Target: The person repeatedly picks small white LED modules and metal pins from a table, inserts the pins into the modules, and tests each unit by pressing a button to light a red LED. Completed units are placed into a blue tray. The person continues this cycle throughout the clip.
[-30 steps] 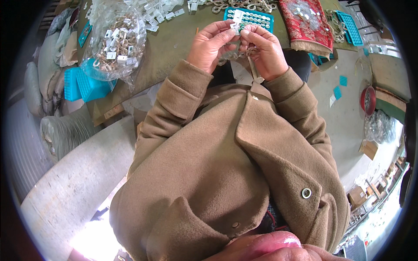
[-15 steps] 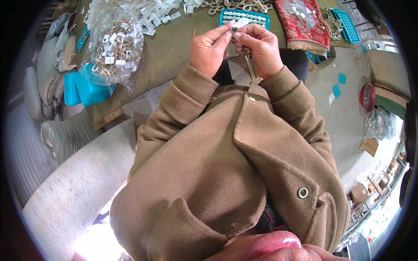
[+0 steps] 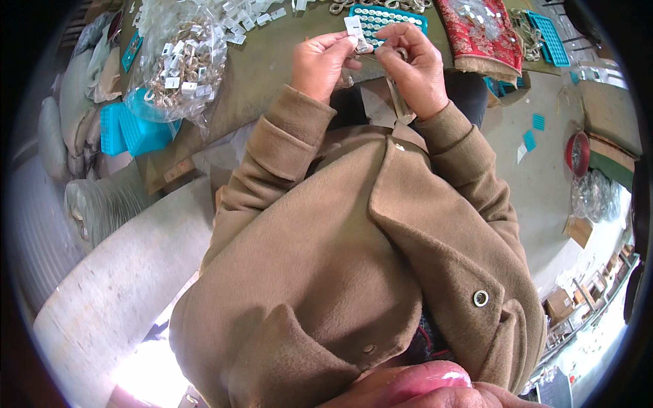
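Above the near table edge, my left hand (image 3: pixel 318 68) is closed, thumb and fingers pinching a small white tag (image 3: pixel 354 26) that stands up from the fingertips. A pale little piece shows just under the tag, too small to make out. To the right, my right hand (image 3: pixel 416 71) is closed with curled fingers around a brownish chain (image 3: pixel 403 54), mostly hidden by the fingers. The two hands are a short gap apart. Right behind them lies a blue tray (image 3: pixel 423 27) holding rows of round white pieces.
A clear plastic bag (image 3: pixel 204 102) of tagged chains sits left on the table (image 3: pixel 269 64), with loose white tags (image 3: pixel 235 24) behind. Loose chains (image 3: pixel 381 4) lie at the back. Right are a red patterned cloth (image 3: pixel 469 41) and another blue tray (image 3: pixel 546 41). Blue bins (image 3: pixel 139 129) stand lower left.
My hands have drawn apart; the right moved slightly right and nearer. The tag, tilted between both hands before, now stands upright in my left fingers. The view has shifted slightly.
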{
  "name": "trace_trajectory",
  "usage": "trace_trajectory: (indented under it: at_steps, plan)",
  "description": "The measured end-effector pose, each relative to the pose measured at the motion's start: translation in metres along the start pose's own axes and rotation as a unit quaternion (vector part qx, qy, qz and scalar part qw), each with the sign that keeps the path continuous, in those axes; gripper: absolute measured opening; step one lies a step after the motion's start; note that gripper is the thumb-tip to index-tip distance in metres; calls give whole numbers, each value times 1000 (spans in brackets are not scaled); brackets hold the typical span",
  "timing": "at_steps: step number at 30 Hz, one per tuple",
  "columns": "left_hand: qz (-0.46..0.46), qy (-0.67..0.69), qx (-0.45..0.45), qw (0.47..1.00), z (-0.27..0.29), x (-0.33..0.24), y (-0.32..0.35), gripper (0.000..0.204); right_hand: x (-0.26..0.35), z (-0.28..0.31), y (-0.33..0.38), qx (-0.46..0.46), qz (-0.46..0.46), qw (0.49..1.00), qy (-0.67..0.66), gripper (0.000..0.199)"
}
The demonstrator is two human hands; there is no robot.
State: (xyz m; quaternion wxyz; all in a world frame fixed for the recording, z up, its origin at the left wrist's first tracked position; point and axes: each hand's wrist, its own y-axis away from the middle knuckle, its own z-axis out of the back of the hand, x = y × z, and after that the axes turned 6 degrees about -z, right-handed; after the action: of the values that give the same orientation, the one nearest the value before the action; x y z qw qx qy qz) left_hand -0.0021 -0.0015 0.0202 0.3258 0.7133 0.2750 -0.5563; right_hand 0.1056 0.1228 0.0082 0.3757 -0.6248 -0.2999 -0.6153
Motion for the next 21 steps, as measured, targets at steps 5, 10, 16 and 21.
trace_trajectory:
  at_steps: [5,10,16,21]
  plan:
    - [111,215,53,969,14,-4,-4,20,-5,-4,-3,-41,73,996,2,11]
    - [161,320,31,933,19,-4,-4,16,3,-10,2,-32,136,989,52,7]
    - [192,372,17,908,19,-6,-1,18,2,-17,7,-39,147,986,66,12]
    - [240,427,-7,872,20,-11,1,19,-10,-18,3,-43,80,996,4,14]
